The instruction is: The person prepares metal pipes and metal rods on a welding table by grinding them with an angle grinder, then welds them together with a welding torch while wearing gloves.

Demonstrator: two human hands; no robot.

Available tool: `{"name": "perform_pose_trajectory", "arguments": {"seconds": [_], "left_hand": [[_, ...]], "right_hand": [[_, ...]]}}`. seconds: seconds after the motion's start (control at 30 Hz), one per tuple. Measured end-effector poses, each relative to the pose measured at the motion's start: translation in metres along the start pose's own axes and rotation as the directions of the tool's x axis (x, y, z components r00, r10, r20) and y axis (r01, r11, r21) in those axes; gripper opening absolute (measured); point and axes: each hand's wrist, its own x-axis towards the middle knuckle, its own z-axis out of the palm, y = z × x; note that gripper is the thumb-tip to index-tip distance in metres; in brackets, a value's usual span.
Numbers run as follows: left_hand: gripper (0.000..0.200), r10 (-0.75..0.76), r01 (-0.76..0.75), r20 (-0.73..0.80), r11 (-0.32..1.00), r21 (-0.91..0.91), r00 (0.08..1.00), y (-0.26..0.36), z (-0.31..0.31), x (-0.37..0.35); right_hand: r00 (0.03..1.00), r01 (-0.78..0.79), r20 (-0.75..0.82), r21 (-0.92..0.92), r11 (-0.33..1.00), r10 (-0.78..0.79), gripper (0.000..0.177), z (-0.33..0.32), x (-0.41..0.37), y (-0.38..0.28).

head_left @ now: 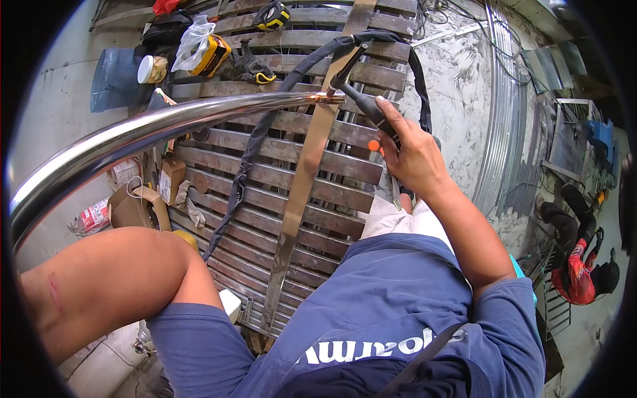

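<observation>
My right hand (417, 154) is wrapped round a black TIG welding torch (363, 103). The torch's head points at the end of a polished metal tube (166, 118), where a small orange-red glow shows. An orange round tip (374, 145) sticks out beside my fingers; what it belongs to I cannot make out. A black sleeved cable (247, 162) loops over the slatted metal bench (265, 178). My left arm reaches out to the left, and its hand is outside the view.
A brown flat bar (309, 156) lies across the slats. Tape measures (271, 16), a plastic bag (195, 45), a jar (152, 69) and a blue container (113, 81) sit at the far left. Metal profiles (494, 119) lie on the floor at right, near a person in red (576, 278).
</observation>
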Motion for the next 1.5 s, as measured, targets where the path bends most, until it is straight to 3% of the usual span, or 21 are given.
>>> {"name": "perform_pose_trajectory", "arguments": {"seconds": [0.23,0.53,0.73,0.83,1.23,1.33,1.5], "left_hand": [[0.052,-0.021,0.023,-0.061,1.0,0.021,0.998,-0.012,0.005,-0.009],[0.056,-0.044,0.051,-0.138,0.998,0.046,0.989,-0.027,0.009,-0.022],[0.058,-0.059,0.072,-0.189,0.996,0.061,0.98,-0.039,0.012,-0.032],[0.06,-0.065,0.082,-0.215,0.994,0.068,0.974,-0.045,0.012,-0.038],[0.065,-0.091,0.128,-0.316,0.987,0.1,0.944,-0.07,0.013,-0.061],[0.066,-0.092,0.139,-0.345,0.984,0.114,0.934,-0.072,0.012,-0.066],[0.069,-0.058,0.119,-0.392,0.984,0.135,0.918,-0.048,0.019,-0.071]], "right_hand": [[0.999,0.037,0.007,-0.016,0.999,-0.037,0.079,0.0,0.0,0.002],[0.999,-0.041,0.012,0.023,0.999,0.04,0.078,-0.003,0.001,-0.003],[0.999,0.033,0.013,-0.026,0.999,-0.033,0.079,-0.001,0.0,0.001],[0.998,-0.04,0.039,-0.028,0.999,0.041,0.078,-0.004,0.001,-0.005],[0.998,0.019,0.061,-0.09,0.996,-0.013,0.081,-0.006,0.001,-0.002],[0.997,0.03,-0.078,0.138,0.99,-0.019,0.084,-0.005,0.003,-0.002],[0.959,-0.127,-0.218,0.237,0.963,0.18,0.083,-0.041,0.011,0.006]]}}
